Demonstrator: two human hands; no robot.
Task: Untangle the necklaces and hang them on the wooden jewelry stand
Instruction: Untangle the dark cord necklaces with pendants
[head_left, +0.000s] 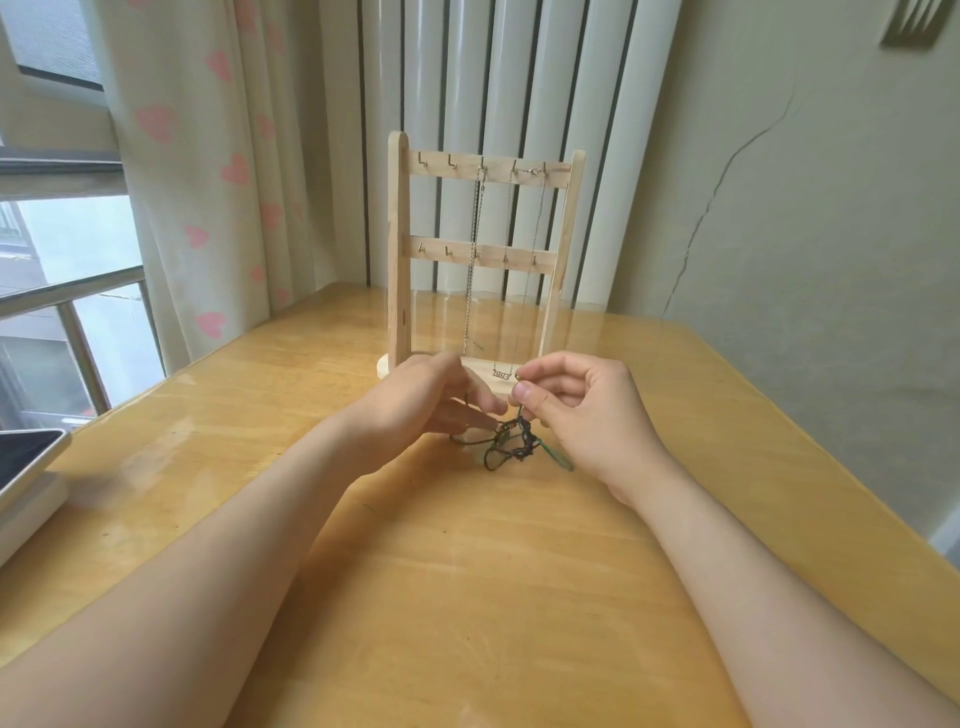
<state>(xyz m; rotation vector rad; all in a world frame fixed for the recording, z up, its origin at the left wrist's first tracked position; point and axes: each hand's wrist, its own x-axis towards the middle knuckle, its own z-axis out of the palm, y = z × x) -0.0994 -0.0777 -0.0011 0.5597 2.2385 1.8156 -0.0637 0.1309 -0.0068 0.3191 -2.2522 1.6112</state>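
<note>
- We see a knot of dark and green cord necklaces (511, 448) lying on the table (467, 597). It is at 6 o'clock from the wooden stand (397, 249), near its base.
- Our right hand (582, 410) is at 3 o'clock from the knot. Its thumb and first finger pinch a cord that goes up from the knot. The other fingers are curled in.
- Our left hand (441, 397) is at 9 o'clock from the knot. Its fingers point at the knot and touch it. We cannot tell if they pinch a cord.
- A silver chain (474, 270) hangs from a hook on the top bar of the stand.
- At 3 o'clock from it hangs a thin necklace (503, 372) with a little word tag, just above the base.
- A curtain (208, 156) with pink hearts is at 10 o'clock.
</note>
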